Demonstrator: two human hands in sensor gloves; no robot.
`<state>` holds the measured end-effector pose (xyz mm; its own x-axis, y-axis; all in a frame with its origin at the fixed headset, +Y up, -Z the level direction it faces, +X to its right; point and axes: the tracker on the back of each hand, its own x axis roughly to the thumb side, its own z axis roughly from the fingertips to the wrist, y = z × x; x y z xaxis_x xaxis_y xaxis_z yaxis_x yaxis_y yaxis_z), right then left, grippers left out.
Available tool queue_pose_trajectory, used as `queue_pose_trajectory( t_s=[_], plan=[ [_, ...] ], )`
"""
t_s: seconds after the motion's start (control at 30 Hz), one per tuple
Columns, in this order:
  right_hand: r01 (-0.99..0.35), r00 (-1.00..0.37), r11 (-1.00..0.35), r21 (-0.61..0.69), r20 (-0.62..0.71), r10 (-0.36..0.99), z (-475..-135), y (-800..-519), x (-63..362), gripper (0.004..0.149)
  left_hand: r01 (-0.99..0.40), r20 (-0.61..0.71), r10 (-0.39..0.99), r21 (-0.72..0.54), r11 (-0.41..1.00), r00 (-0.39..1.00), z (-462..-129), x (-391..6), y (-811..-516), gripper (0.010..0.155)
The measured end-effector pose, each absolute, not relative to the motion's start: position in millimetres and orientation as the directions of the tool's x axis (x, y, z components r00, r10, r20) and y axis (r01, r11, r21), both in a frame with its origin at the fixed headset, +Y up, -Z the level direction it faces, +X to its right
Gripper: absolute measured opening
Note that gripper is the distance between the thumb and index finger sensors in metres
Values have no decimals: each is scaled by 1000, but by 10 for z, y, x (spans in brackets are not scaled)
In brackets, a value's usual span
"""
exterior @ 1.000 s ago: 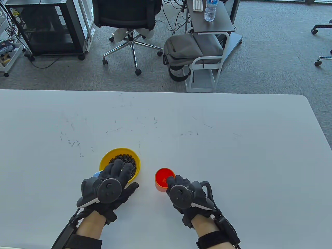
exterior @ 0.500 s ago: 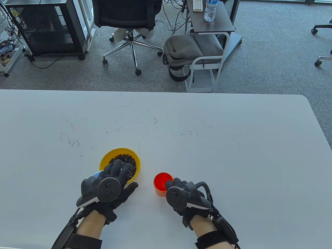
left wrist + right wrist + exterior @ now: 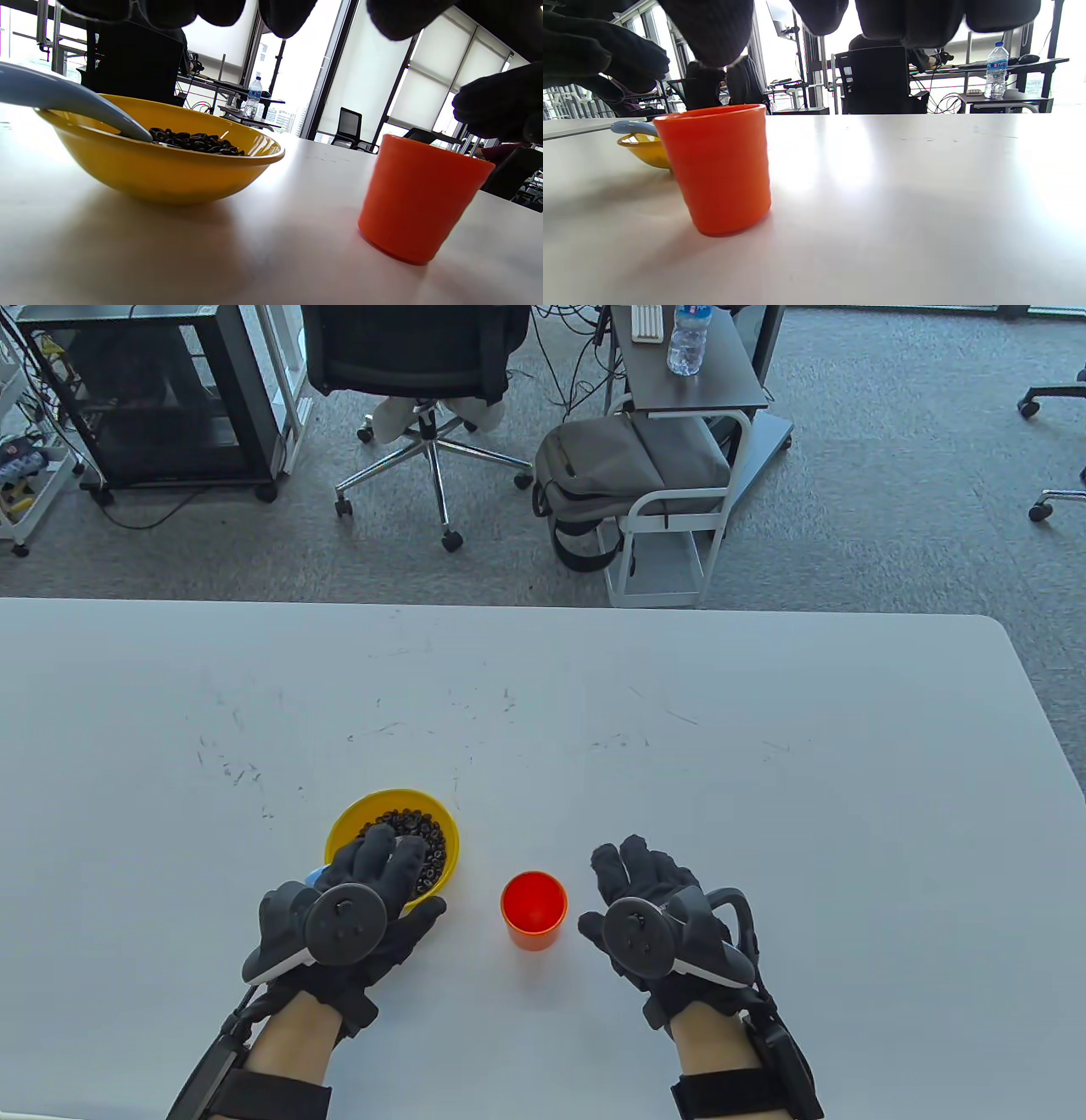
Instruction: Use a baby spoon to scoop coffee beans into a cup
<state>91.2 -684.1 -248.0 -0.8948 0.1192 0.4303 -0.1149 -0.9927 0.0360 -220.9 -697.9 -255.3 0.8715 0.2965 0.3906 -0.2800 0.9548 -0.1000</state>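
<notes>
A yellow bowl (image 3: 352, 814) with dark coffee beans (image 3: 413, 824) sits on the white table. A light blue baby spoon (image 3: 63, 98) leans in the bowl with its tip in the beans (image 3: 195, 142) and its handle over the near-left rim (image 3: 316, 874). My left hand (image 3: 386, 869) hovers spread over the bowl's near side. In the left wrist view its fingers (image 3: 284, 17) hang above the bowl (image 3: 169, 173), clear of the spoon. An orange cup (image 3: 533, 909) stands upright to the bowl's right. My right hand (image 3: 615, 891) is open just right of the cup, apart from it. No beans show in the cup.
The table's (image 3: 764, 780) far edge runs across the middle of the table view. Beyond it are an office chair (image 3: 424, 381), a grey backpack (image 3: 628, 466) and a side table with a water bottle (image 3: 685, 339). The cup (image 3: 717, 169) stands close in the right wrist view.
My right hand slid the cup a little left and nearer, then let go and moved to the right with its fingers spread. My left hand shifted slightly left over the bowl.
</notes>
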Motion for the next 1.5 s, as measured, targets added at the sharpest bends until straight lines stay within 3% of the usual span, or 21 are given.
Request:
queue_pose_trajectory(
  t_s=[0.3, 0.67, 0.97, 1.17, 1.37, 1.5],
  plan=[
    [-151, -916, -982, 117, 356, 183, -2554, -6878, 1060, 80, -384, 136, 391, -76, 920, 910, -2656, -2657, -7167, 65],
    [-217, -896, -963, 162, 359, 262, -2573, -6885, 1081, 79, -318, -39, 316, -155, 935, 948, -2717, -2784, -7427, 60],
    [-250, -878, -950, 187, 370, 304, -2575, -6891, 1072, 78, -316, -50, 312, -144, 938, 949, -2724, -2794, -7451, 55],
    [-263, -873, -945, 193, 369, 318, -2577, -6896, 1077, 78, -414, -74, 408, -112, 903, 910, -2723, -2811, -7449, 53],
    [-278, -869, -941, 192, 367, 332, -2577, -6891, 1093, 78, -472, -38, 472, 0, 882, 881, -2692, -2806, -7297, 54],
    [-271, -872, -945, 182, 370, 321, -2576, -6887, 1101, 78, -362, 8, 362, 48, 931, 932, -2663, -2768, -7220, 53]
  ],
)
